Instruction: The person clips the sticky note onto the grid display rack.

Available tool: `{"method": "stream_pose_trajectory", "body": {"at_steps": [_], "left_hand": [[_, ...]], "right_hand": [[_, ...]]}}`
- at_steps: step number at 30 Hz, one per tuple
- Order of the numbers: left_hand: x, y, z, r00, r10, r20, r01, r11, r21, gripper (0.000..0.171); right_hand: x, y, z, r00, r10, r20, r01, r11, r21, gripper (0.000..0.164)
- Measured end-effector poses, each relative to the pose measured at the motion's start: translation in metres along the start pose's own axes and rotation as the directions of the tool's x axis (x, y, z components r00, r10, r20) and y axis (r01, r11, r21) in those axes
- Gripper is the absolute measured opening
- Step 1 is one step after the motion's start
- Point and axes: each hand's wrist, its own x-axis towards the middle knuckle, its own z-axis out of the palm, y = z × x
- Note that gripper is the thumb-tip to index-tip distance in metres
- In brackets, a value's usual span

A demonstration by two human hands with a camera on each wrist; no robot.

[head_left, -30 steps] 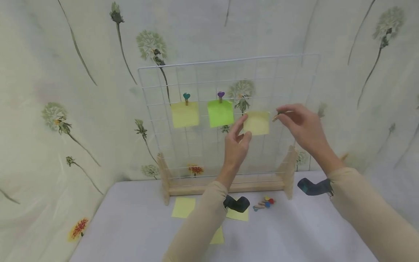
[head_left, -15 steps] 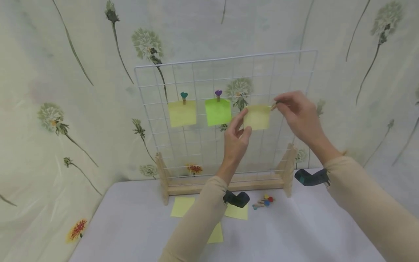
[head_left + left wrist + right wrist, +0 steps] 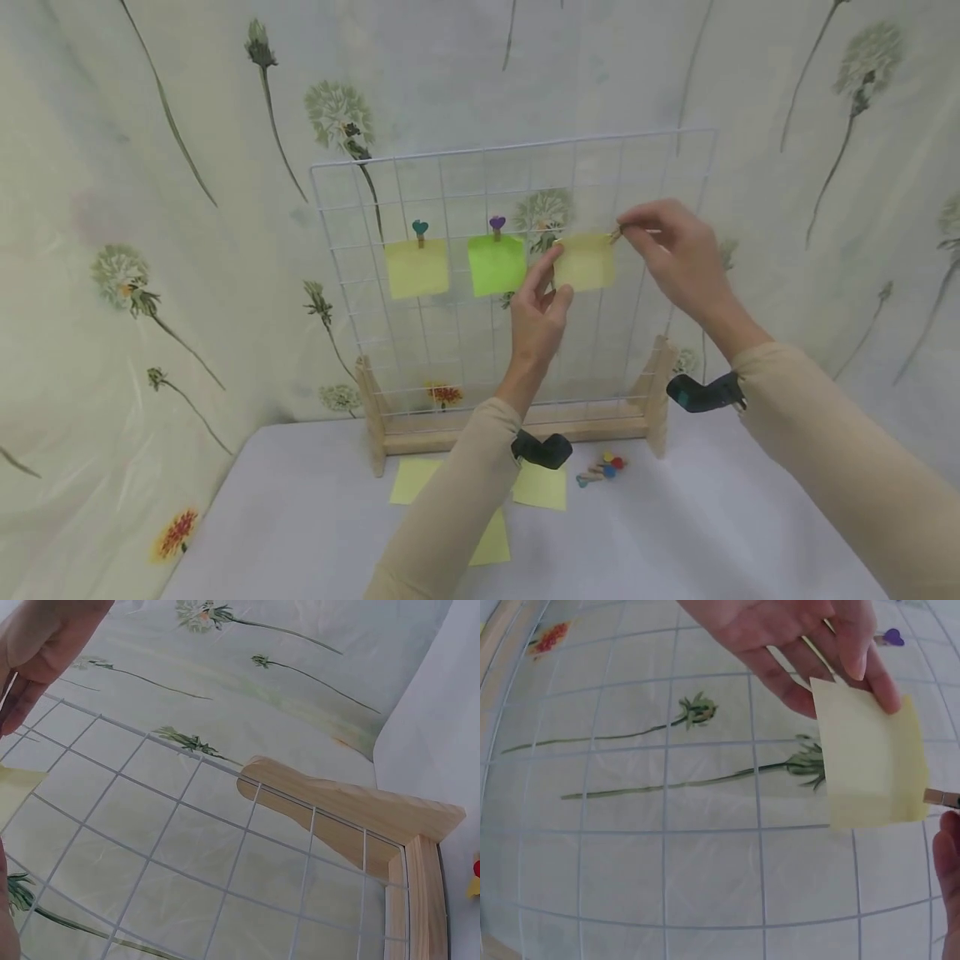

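Note:
My left hand [image 3: 537, 323] holds a pale yellow sticky note [image 3: 587, 263] by its left edge against the white wire grid [image 3: 450, 337]. A small wooden clothespin [image 3: 939, 797] is pinched between thumb and fingertips of my right hand [image 3: 677, 257]. Its tip is right at the note's upper right corner. To the left, a yellow note [image 3: 417, 271] hangs under a teal heart clothespin [image 3: 421, 229], and a bright green note [image 3: 497, 268] under a purple heart clothespin [image 3: 497, 223]. In the left wrist view, only a corner of the held note shows.
Wooden feet [image 3: 657, 396] and a wooden bar support the grid on a white-covered table [image 3: 300, 517]. Several yellow notes [image 3: 542, 487] lie in front, partly behind my left sleeve. Beside them is a small pile of colourful clothespins [image 3: 602, 471]. A flowered curtain hangs behind.
The note in my left hand has risen a little on the grid. My right hand has moved up and left, bringing the clothespin to the note's upper right corner.

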Motion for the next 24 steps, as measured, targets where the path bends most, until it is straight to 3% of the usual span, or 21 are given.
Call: {"method": "stream_pose_trajectory", "body": {"at_steps": [9,18,24], "left_hand": [[0.006,-0.003,0.0,1.0,-0.013,0.008,0.013,1.0,0.008,0.053],[0.004,0.028,0.0,0.998,-0.06,0.007,0.059,0.998,0.025,0.055],[0.003,0.029,0.001,0.998,-0.066,0.016,0.065,0.997,0.041,0.055]], "right_hand": [[0.013,-0.006,0.004,0.999,-0.032,0.031,0.034,0.997,-0.067,0.016],[0.025,-0.008,0.012,0.995,-0.097,0.034,0.099,0.992,-0.081,0.013],[0.028,-0.008,0.014,0.994,-0.11,0.012,0.111,0.987,-0.113,0.013]]}}
